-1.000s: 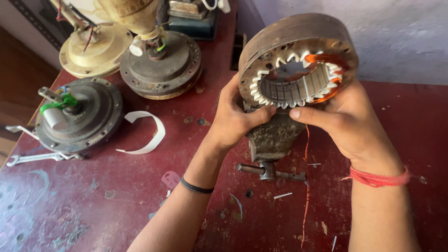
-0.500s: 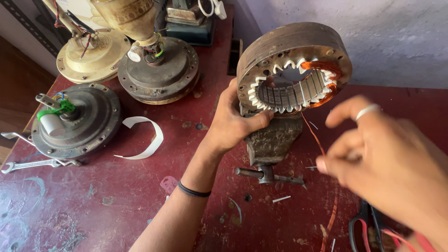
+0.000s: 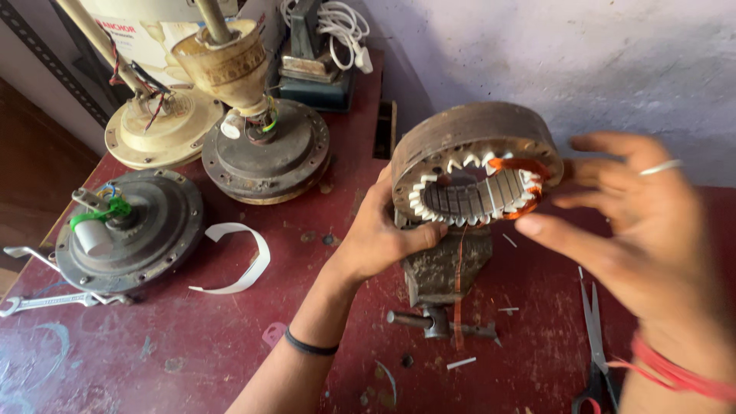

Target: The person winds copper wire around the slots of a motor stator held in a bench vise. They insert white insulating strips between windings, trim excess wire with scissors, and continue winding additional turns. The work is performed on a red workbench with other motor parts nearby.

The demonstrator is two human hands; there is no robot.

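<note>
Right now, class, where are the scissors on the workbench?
In the head view, the scissors lie at the lower right of the red table, under the right hand, right of the vise.

- The left hand is raised off the table, its forearm running up from the lower middle of the view with a dark band around the wrist.
- Its thumb points right and presses on the stator; the fingers wrap behind it.
- The right hand is blurred, fingers spread and loose, holding nothing, just beside the stator.
- A ring sits on one finger and red thread circles the wrist.
</note>
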